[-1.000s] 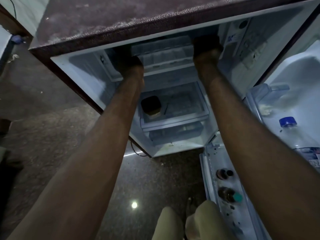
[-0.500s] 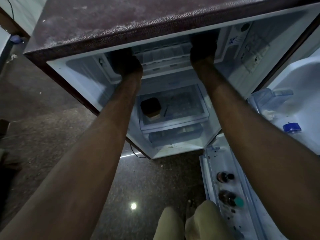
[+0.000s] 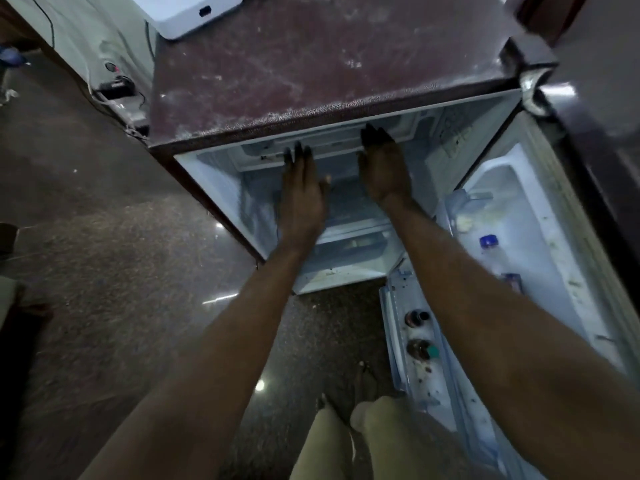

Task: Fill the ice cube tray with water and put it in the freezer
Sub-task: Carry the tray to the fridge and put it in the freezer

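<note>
The small fridge stands open below me, and its freezer compartment sits just under the maroon top. Both my arms reach into it. My left hand lies flat, its straight fingers touching the pale front strip of the freezer. A little to the right, my right hand also has straight fingers, with the tips pressed against that strip. The ice cube tray is hidden behind the strip and the fridge top; I cannot tell the strip from the tray's edge.
The fridge door hangs open on the right, holding a blue-capped bottle and two small bottles in its lower rack. A white box sits on the fridge top. Cables and a plug lie at left. My legs are below.
Both hands gripped the tray's ends inside the freezer; now they lie flat with straight fingers at its front. The tray has slid out of sight. My view has risen over the fridge top.
</note>
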`<state>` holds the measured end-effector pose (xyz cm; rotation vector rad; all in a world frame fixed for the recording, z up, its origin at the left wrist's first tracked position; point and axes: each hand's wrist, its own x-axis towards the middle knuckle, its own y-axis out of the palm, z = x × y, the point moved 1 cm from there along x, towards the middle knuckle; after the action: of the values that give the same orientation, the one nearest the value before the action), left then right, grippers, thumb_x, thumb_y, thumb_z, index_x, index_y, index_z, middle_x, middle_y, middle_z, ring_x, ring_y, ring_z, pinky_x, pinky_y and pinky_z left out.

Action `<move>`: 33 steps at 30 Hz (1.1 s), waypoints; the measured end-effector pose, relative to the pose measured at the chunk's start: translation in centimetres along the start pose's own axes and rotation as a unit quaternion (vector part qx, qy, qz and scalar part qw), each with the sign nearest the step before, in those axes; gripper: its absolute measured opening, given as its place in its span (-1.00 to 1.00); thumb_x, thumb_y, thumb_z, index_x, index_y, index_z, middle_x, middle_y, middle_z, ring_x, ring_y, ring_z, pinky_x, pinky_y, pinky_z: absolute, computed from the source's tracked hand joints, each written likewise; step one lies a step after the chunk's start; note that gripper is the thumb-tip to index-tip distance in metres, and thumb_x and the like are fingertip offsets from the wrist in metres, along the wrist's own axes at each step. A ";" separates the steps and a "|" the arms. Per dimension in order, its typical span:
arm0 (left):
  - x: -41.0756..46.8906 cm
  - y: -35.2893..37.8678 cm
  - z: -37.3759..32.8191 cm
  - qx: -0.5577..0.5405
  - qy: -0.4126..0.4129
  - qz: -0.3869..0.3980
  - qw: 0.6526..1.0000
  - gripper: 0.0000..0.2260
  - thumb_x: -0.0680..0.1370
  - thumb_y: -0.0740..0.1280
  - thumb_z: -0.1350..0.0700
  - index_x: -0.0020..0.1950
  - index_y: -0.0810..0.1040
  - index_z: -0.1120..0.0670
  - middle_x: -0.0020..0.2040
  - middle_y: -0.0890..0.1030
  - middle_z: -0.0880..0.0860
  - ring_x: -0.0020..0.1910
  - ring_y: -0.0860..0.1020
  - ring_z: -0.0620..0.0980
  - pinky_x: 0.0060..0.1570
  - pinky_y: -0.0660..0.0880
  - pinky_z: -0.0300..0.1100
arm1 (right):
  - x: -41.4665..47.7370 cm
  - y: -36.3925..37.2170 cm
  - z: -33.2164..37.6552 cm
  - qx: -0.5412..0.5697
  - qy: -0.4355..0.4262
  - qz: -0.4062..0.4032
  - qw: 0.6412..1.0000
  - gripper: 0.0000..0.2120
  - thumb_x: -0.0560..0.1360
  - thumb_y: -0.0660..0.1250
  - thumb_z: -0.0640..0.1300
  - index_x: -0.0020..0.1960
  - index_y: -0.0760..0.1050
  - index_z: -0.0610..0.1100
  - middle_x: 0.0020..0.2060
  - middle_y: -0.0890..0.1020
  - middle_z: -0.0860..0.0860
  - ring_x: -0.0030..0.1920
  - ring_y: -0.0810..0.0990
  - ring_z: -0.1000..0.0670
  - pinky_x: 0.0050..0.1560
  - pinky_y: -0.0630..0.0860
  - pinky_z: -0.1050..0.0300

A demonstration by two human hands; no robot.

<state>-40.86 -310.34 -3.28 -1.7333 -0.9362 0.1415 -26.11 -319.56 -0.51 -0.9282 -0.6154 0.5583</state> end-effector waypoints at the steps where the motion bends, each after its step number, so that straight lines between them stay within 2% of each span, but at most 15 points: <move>1: -1.4 -1.0 -0.9 -0.003 0.012 0.015 1.000 -0.47 0.71 0.11 0.00 0.61 0.22 0.26 0.63 0.20 0.23 0.63 0.14 0.23 0.60 0.13 0.09 | -1.2 -0.7 0.6 -0.010 -0.007 0.017 1.000 -0.53 0.64 0.19 -0.29 0.55 0.32 -0.33 0.55 0.34 -0.25 0.57 0.28 -0.27 0.57 0.20 -0.07; 4: -5.8 -3.7 -3.6 0.010 0.038 0.064 0.997 -0.47 0.70 0.17 0.01 0.59 0.26 0.28 0.62 0.22 0.25 0.62 0.17 0.24 0.60 -0.03 0.01 | -4.9 -2.3 1.9 -0.040 -0.060 0.038 0.997 -0.51 0.57 0.23 -0.26 0.47 0.41 -0.37 0.48 0.44 -0.28 0.49 0.40 -0.33 0.47 0.38 -0.18; 8: -9.0 -6.1 -5.3 -0.016 0.030 0.074 0.997 -0.46 0.73 0.09 -0.04 0.61 0.22 0.27 0.64 0.17 0.22 0.65 0.08 0.20 0.59 0.10 0.13 | -6.8 -5.3 3.1 -0.079 -0.081 0.097 0.989 -0.51 0.55 0.26 -0.13 0.39 0.46 -0.37 0.40 0.51 -0.32 0.40 0.48 -0.35 0.40 0.44 -0.22; 12: -11.6 -8.7 -8.7 -0.042 0.032 0.090 0.995 -0.42 0.75 0.07 -0.10 0.64 0.14 0.25 0.67 0.08 0.20 0.67 -0.02 0.18 0.61 0.04 0.12 | -8.5 -10.3 3.4 -0.114 -0.083 0.182 0.973 -0.56 0.54 0.25 -0.02 0.26 0.52 -0.31 0.24 0.59 -0.30 0.27 0.54 -0.31 0.29 0.50 -0.15; 14: -12.6 -9.9 -10.7 -0.063 0.026 0.085 0.994 -0.40 0.74 0.07 -0.11 0.64 0.13 0.26 0.67 0.07 0.20 0.67 -0.03 0.17 0.62 0.04 0.11 | -9.2 -13.0 3.4 -0.129 -0.066 0.240 0.960 -0.58 0.55 0.25 0.04 0.26 0.53 -0.23 0.22 0.60 -0.27 0.23 0.57 -0.28 0.23 0.54 -0.14; 17: -14.5 -11.5 -14.6 -0.106 0.023 0.090 0.990 -0.39 0.73 0.06 -0.13 0.64 0.14 0.25 0.67 0.07 0.19 0.67 -0.05 0.15 0.63 -0.01 0.09 | -9.7 -17.0 3.1 -0.182 -0.046 0.305 0.934 -0.54 0.55 0.25 0.09 0.33 0.55 -0.15 0.27 0.61 -0.22 0.23 0.60 -0.27 0.25 0.56 -0.19; 20: -16.7 -13.0 -19.1 -0.161 0.014 0.090 0.983 -0.39 0.72 0.05 -0.15 0.66 0.13 0.19 0.68 0.05 0.13 0.68 -0.08 0.08 0.64 -0.08 0.01 | -10.3 -21.4 3.3 -0.226 -0.092 0.334 0.911 -0.61 0.61 0.25 0.01 0.34 0.58 -0.14 0.28 0.62 -0.23 0.25 0.60 -0.26 0.28 0.54 -0.17; 23: -19.7 -14.9 -24.1 -0.231 0.006 0.088 0.969 -0.38 0.72 0.08 -0.17 0.67 0.08 0.14 0.69 0.03 0.08 0.67 -0.13 0.02 0.64 -0.07 -0.02 | -11.8 -26.0 3.4 -0.204 -0.138 0.341 0.907 -0.63 0.65 0.28 -0.09 0.41 0.55 -0.17 0.34 0.60 -0.22 0.32 0.57 -0.25 0.37 0.46 -0.11; 27: -24.4 -17.0 -30.8 -0.293 -0.025 0.125 0.948 -0.33 0.70 0.13 -0.20 0.69 0.00 0.09 0.70 -0.07 0.03 0.66 -0.21 -0.07 0.64 -0.04 0.00 | -16.2 -30.4 0.5 -0.160 -0.203 0.329 0.908 -0.62 0.63 0.35 -0.15 0.43 0.54 -0.16 0.39 0.58 -0.12 0.42 0.52 -0.17 0.46 0.37 -0.04; 30: -27.7 -17.7 -35.2 -0.271 -0.028 0.141 0.952 -0.25 0.67 0.18 -0.21 0.68 -0.06 0.15 0.69 -0.13 0.11 0.66 -0.23 0.00 0.64 -0.07 0.06 | -19.9 -32.0 -2.8 -0.129 -0.291 0.291 0.902 -0.65 0.64 0.34 -0.12 0.40 0.56 -0.18 0.41 0.57 -0.11 0.48 0.46 -0.16 0.50 0.34 -0.08; 33: -30.7 -18.2 -38.7 -0.211 -0.025 0.163 0.964 -0.11 0.62 0.22 -0.25 0.66 -0.20 0.21 0.66 -0.30 0.15 0.62 -0.38 0.04 0.63 -0.22 0.07 | -22.7 -33.1 -5.6 -0.106 -0.338 0.243 0.903 -0.56 0.68 0.18 0.05 0.40 0.57 -0.18 0.43 0.54 -0.09 0.54 0.37 -0.16 0.55 0.26 -0.19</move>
<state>-50.81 -358.11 16.57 -2.2846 -0.7443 0.2120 -32.30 -354.06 19.85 -1.1007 -1.0911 1.3152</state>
